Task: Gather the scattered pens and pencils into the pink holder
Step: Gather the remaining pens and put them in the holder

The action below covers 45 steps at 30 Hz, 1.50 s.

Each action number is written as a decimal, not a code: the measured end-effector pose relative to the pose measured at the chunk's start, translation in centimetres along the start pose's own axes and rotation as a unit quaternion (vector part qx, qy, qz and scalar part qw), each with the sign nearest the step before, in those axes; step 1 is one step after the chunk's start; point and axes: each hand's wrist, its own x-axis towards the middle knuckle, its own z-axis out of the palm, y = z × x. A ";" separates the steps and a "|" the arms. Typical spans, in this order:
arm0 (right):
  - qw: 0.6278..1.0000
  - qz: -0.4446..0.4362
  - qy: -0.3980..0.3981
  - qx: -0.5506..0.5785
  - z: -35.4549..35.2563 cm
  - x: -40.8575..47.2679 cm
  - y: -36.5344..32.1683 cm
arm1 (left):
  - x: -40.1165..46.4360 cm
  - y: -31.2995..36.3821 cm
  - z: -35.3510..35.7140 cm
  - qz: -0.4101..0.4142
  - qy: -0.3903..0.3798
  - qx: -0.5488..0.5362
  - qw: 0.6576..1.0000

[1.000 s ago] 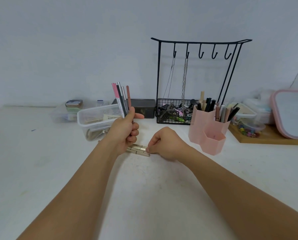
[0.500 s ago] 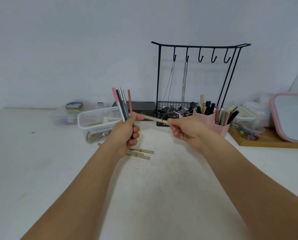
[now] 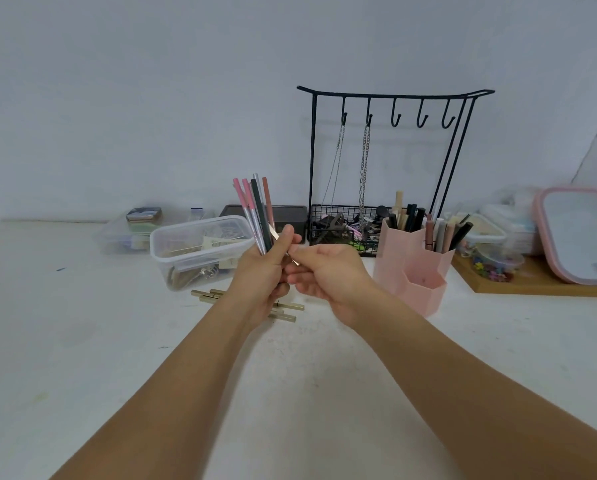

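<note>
- Pink holder (image 3: 415, 261): stands upright on the white table (image 3: 324, 393), already stocked with pens in its rear compartments; its low front compartment looks empty.
- Pen bundle (image 3: 255, 209): left of the holder, upright in your left hand (image 3: 260, 271), fingers curled round the lower shafts.
- Beige pen (image 3: 285, 245): pinched by your right hand (image 3: 328, 275), its far end laid against the bundle, between bundle and holder.
- Loose beige pens (image 3: 285, 311): flat on the table, left of the holder, under your hands.
- Clear tub (image 3: 200, 251): farther left of the holder.
- Black wire rack (image 3: 387, 168): just behind the holder.
</note>
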 end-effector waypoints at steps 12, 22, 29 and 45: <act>0.930 -0.204 0.062 -0.298 0.6 0.1 0.5 | 0.4 -0.2 0.1 -0.011 0.038 0.035 0.999; 0.900 -0.248 0.052 -0.356 0.0 0.5 1.2 | 0.4 0.1 -0.5 -0.028 0.000 0.043 0.999; 0.933 -0.148 0.013 -0.327 -1.9 1.5 0.6 | 0.6 0.8 -1.4 -0.030 0.034 0.029 0.999; 0.795 -0.161 -0.068 -0.581 -1.2 1.3 2.5 | 0.6 1.0 -1.3 -0.068 0.018 0.024 0.997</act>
